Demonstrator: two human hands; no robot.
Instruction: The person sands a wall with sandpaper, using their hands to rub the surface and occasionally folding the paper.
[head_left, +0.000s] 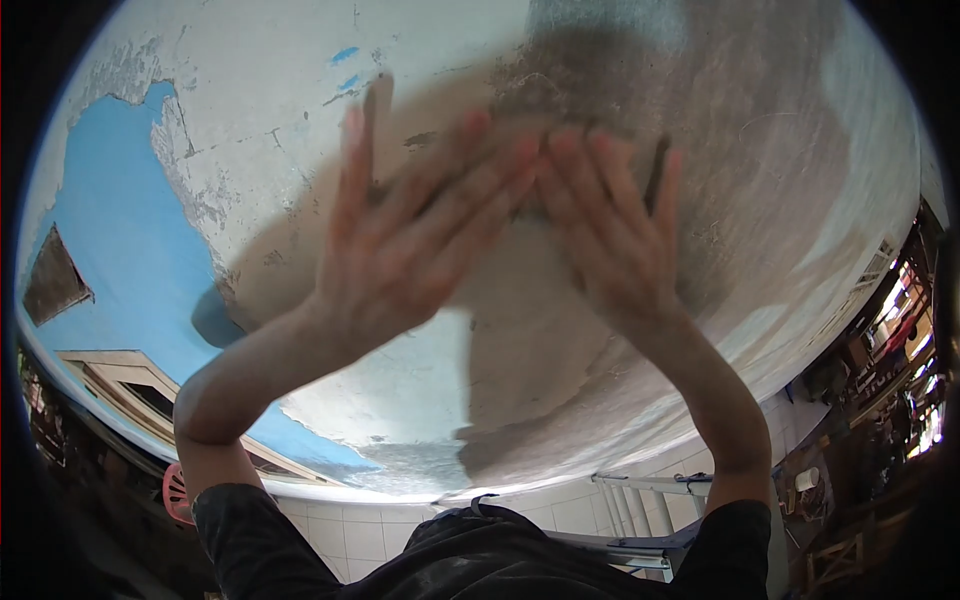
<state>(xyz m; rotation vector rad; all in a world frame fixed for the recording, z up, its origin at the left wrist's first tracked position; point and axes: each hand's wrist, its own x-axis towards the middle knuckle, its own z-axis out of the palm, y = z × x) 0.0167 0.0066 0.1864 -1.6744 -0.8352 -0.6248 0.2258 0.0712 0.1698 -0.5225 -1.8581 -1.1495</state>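
My left hand (410, 230) is raised in front of a patchy wall (390, 400), its back to me and its fingers stretched and spread. Beside it, my right hand (615, 230) reaches up with fingers extended, the little finger apart from the others. The forefingers of both hands come close together at the middle, over a grey-brown patch. Motion blurs the fingers somewhat, and the palms are hidden from me. Dark shadows of my hands and arms fall across the wall around them.
Blue paint (120, 200) shows at the left where the white coat has flaked off. Low on that side is a pale frame (120, 370). Below me stand a metal ladder (640, 500), a pink plastic chair (177, 492) and white floor tiles (345, 535). Clutter (840, 480) fills the lower right.
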